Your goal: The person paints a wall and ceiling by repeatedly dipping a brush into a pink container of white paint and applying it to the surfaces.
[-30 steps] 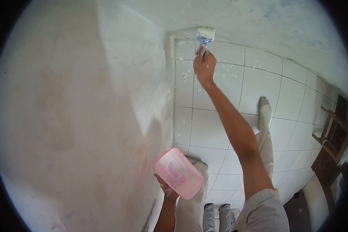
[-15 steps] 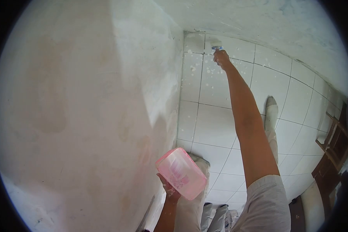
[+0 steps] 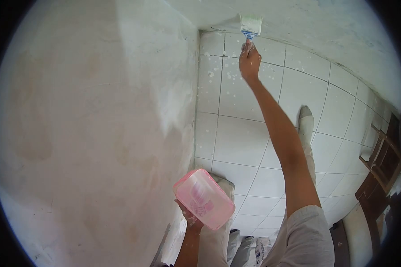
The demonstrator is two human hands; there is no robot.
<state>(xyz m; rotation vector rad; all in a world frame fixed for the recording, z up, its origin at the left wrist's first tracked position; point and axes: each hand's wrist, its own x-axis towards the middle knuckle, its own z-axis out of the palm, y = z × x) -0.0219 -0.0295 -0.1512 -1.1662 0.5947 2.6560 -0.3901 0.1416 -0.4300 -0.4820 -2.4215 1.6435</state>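
The brush [image 3: 250,23] has slid from the tiles onto the foot of the far wall [image 3: 325,26], bristles spread against the plaster. The right hand [image 3: 249,61] grips its handle. The left hand [image 3: 190,218] clasps a pink container [image 3: 204,199] beside the patchy left wall [image 3: 75,133], above the paint-speckled white tiled floor [image 3: 245,138].

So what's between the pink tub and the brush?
Head view: from the tub, only paint-spattered floor tiles, then the right hand gripping the brush.

No legible writing or number shows on the pink container [image 3: 204,199] or the brush [image 3: 250,24].
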